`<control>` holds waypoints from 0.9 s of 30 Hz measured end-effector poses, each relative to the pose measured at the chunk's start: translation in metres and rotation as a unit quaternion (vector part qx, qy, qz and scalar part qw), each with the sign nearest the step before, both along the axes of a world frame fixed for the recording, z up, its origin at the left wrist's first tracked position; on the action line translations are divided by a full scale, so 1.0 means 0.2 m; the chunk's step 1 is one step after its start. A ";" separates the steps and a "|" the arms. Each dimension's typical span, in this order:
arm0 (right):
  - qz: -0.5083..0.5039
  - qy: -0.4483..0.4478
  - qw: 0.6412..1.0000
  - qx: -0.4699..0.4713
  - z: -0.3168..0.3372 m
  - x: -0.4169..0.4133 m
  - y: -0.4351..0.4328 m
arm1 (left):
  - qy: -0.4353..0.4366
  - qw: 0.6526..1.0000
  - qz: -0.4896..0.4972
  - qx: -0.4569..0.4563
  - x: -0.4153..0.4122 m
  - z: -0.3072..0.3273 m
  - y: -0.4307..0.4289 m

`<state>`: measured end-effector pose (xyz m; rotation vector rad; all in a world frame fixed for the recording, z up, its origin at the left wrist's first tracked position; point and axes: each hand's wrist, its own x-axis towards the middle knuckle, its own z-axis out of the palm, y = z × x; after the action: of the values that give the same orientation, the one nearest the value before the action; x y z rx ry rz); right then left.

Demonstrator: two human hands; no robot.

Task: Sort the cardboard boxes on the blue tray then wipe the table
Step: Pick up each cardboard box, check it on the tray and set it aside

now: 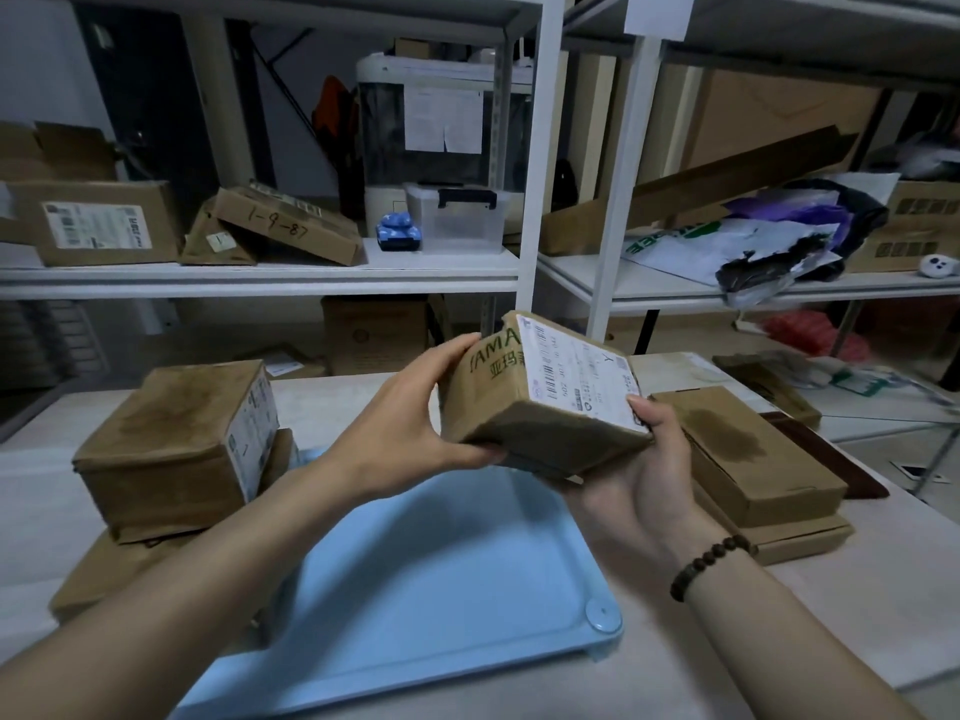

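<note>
Nearest: blue tray (441, 589), flat on the bench (857, 631), its near-L part hidden under the L forearm. Beaded bracelet (711, 563) on the R wrist. Above the tray's far edge, both hands hold one cardboard box (540, 407) off the bench. It's tilted, w/ a white shipping label on the upper-R face and green print on the L face. The left hand (410, 423) grips the box's L side, digits wrapped over its top and bottom edges. The right hand (639, 485) cups it from below, thumb pressed on the label's near corner. L of tray: left stack (171, 444) of boxes on the bench, a chunky one w/ a side label on top of flatter ones. Can't tell if it touches the tray. R of tray: right stack (753, 459) of flat boxes just beside it, dark stain on the top one. Behind the bench – white shelf (260, 280) w/ more cartons, incl. a marked carton (280, 226) reading "1-9-87", a blue toy tank (397, 232) and a clear lidded tub (457, 220). The R bay holds piled plastic bags (769, 236).
</note>
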<state>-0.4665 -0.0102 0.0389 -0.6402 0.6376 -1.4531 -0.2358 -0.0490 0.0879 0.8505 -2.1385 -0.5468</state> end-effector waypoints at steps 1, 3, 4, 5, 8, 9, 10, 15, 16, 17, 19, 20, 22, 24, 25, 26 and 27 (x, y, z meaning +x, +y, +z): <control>-0.003 0.026 1.000 0.011 0.00 0.01 -0.01 | 0.007 1.000 0.005 -0.006 0.00 0.00 0.00; -0.044 0.110 0.992 0.044 0.01 0.01 -0.02 | 0.007 1.000 0.025 -0.017 0.01 0.00 -0.01; -0.077 0.163 0.982 0.058 0.02 0.02 -0.02 | -0.004 0.999 0.038 -0.025 0.01 0.00 -0.01; -0.108 0.215 0.968 0.066 0.03 0.02 -0.02 | -0.021 0.998 0.050 -0.038 0.01 0.00 -0.01; -0.161 0.360 0.917 0.055 0.10 0.05 0.02 | -0.070 0.992 0.070 -0.081 0.00 -0.02 -0.03; -0.153 0.403 0.902 0.039 0.13 0.07 0.04 | -0.078 0.990 0.074 -0.089 0.00 -0.03 -0.03; -0.136 0.434 0.890 0.027 0.15 0.09 0.06 | -0.084 0.989 0.076 -0.094 -0.01 -0.04 -0.03; -0.066 0.461 0.885 0.012 0.20 0.19 0.06 | -0.121 0.984 0.047 -0.119 -0.07 -0.05 -0.01; -0.071 0.456 0.887 0.009 0.20 0.20 0.06 | -0.124 0.983 0.038 -0.130 -0.09 -0.05 0.00; -0.082 0.453 0.888 0.007 0.20 0.21 0.06 | -0.124 0.981 0.032 -0.145 -0.09 -0.05 0.01; -0.092 0.454 0.886 0.017 0.19 0.23 0.04 | -0.130 0.975 0.027 -0.177 -0.11 -0.02 0.02; -0.090 0.449 0.889 0.025 0.18 0.24 0.04 | -0.139 0.973 0.025 -0.183 -0.11 0.00 0.03; -0.080 0.442 0.893 0.034 0.17 0.25 0.04 | -0.149 0.973 0.014 -0.175 -0.12 0.04 0.04; -0.079 0.441 0.893 0.038 0.16 0.26 0.04 | -0.148 0.974 -0.004 -0.171 -0.12 0.06 0.04; -0.079 0.440 0.894 0.038 0.16 0.26 0.04 | -0.146 0.975 -0.015 -0.170 -0.12 0.06 0.03; -0.078 0.437 0.895 0.037 0.16 0.26 0.04 | -0.147 0.975 -0.027 -0.165 -0.13 0.07 0.03; -0.077 0.434 0.897 0.035 0.15 0.26 0.03 | -0.153 0.975 -0.039 -0.159 -0.13 0.07 0.03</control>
<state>-0.4140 -0.0034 0.0698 -1.2168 1.4528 -1.2316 -0.2616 -0.0420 0.1020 0.7076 -2.4610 -0.1041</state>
